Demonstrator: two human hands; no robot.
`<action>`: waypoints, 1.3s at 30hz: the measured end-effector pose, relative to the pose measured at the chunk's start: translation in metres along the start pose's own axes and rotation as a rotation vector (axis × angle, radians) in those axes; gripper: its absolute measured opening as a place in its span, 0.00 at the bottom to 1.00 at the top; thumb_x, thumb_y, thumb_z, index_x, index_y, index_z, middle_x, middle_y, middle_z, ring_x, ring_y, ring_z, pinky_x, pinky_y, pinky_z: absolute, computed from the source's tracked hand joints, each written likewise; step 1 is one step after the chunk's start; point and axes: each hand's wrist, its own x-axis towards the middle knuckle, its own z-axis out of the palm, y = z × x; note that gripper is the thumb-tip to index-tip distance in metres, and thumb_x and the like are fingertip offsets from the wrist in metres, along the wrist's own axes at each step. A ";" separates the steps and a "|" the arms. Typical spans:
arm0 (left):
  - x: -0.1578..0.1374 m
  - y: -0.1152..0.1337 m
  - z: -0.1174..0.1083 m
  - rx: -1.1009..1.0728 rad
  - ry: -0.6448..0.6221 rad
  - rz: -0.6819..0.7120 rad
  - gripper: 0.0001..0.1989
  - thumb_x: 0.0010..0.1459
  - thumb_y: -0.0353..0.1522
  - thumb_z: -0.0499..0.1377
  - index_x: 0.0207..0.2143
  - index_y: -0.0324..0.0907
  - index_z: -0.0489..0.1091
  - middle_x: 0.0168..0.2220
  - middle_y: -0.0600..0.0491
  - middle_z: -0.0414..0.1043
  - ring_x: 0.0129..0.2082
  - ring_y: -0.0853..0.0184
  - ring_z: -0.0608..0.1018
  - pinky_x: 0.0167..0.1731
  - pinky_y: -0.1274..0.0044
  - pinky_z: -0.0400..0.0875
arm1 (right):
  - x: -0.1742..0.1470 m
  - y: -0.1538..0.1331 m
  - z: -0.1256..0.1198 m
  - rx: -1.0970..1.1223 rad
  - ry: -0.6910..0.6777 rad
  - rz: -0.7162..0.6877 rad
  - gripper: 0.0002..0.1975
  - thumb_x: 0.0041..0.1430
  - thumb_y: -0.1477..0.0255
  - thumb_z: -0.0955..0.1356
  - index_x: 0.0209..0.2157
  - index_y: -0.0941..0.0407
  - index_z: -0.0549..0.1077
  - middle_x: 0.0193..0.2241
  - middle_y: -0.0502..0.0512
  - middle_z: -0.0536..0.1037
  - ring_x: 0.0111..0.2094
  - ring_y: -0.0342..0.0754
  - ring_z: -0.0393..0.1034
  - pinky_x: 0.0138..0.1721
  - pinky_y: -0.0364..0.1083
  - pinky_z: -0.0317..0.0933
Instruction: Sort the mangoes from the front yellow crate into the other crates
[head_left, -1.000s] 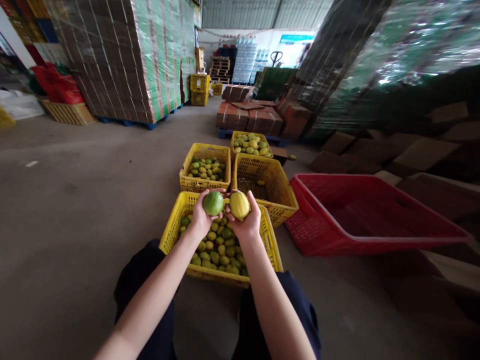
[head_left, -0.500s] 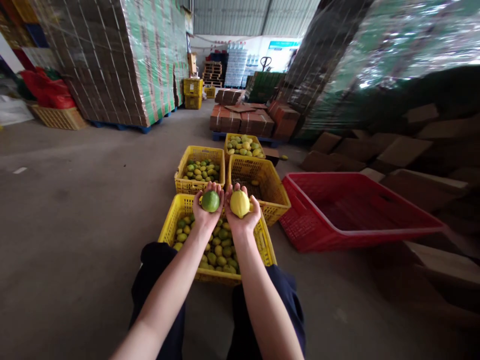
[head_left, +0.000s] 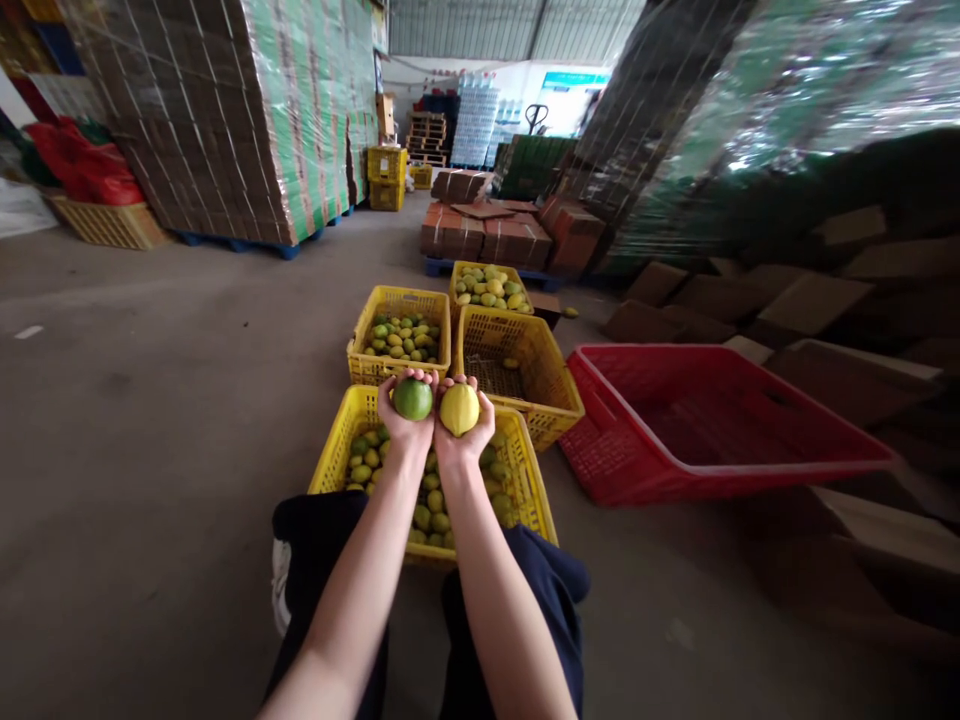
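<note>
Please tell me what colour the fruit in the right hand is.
The fruit in the right hand is yellow, seen best in the head view.

Fruit [head_left: 361, 473] in nearest crate [head_left: 336, 450]

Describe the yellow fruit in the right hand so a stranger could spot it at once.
Start at the big red crate and look left to the yellow crate nearest the camera. Above it, the right hand cups the yellow fruit. Its yellow skin sets it apart from the green fruit in the left hand.
</note>
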 end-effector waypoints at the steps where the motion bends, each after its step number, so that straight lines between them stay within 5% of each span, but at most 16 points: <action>1: -0.001 0.000 0.001 0.018 0.007 0.006 0.19 0.60 0.33 0.46 0.20 0.41 0.70 0.21 0.54 0.67 0.24 0.71 0.73 0.45 0.74 0.72 | -0.001 0.000 0.001 -0.004 0.003 0.000 0.07 0.49 0.69 0.66 0.32 0.54 0.71 0.30 0.49 0.76 0.33 0.44 0.72 0.53 0.51 0.67; 8: -0.002 -0.008 0.000 0.112 -0.121 0.029 0.17 0.60 0.33 0.48 0.33 0.40 0.76 0.42 0.46 0.79 0.54 0.61 0.75 0.56 0.69 0.67 | 0.001 0.001 0.005 -0.013 0.064 -0.031 0.15 0.51 0.65 0.64 0.40 0.55 0.74 0.41 0.56 0.79 0.48 0.49 0.72 0.61 0.54 0.57; 13: 0.000 -0.010 -0.003 0.106 -0.147 0.028 0.19 0.60 0.34 0.46 0.38 0.40 0.77 0.54 0.47 0.74 0.61 0.60 0.68 0.58 0.68 0.65 | 0.004 0.001 0.000 0.021 0.028 -0.036 0.19 0.52 0.64 0.64 0.44 0.56 0.73 0.50 0.58 0.77 0.57 0.52 0.67 0.64 0.58 0.53; 28: 0.007 -0.009 -0.005 0.143 -0.087 0.035 0.21 0.58 0.35 0.45 0.41 0.40 0.76 0.54 0.46 0.73 0.59 0.61 0.71 0.56 0.71 0.67 | 0.007 0.005 -0.004 0.025 0.074 -0.022 0.18 0.50 0.64 0.64 0.40 0.57 0.74 0.44 0.58 0.79 0.52 0.52 0.71 0.62 0.55 0.57; 35: -0.003 -0.008 -0.010 0.139 -0.025 -0.076 0.19 0.55 0.32 0.49 0.45 0.41 0.74 0.49 0.47 0.76 0.55 0.61 0.74 0.53 0.70 0.70 | -0.002 -0.009 -0.002 0.023 0.097 0.017 0.18 0.50 0.65 0.64 0.40 0.57 0.74 0.41 0.58 0.80 0.49 0.51 0.73 0.59 0.56 0.61; 39: -0.006 -0.005 -0.012 0.078 0.067 -0.193 0.18 0.57 0.30 0.48 0.44 0.39 0.73 0.42 0.46 0.78 0.46 0.63 0.79 0.45 0.73 0.75 | -0.010 -0.026 0.001 0.033 0.221 0.053 0.17 0.49 0.67 0.62 0.39 0.56 0.75 0.37 0.56 0.81 0.47 0.53 0.75 0.55 0.60 0.64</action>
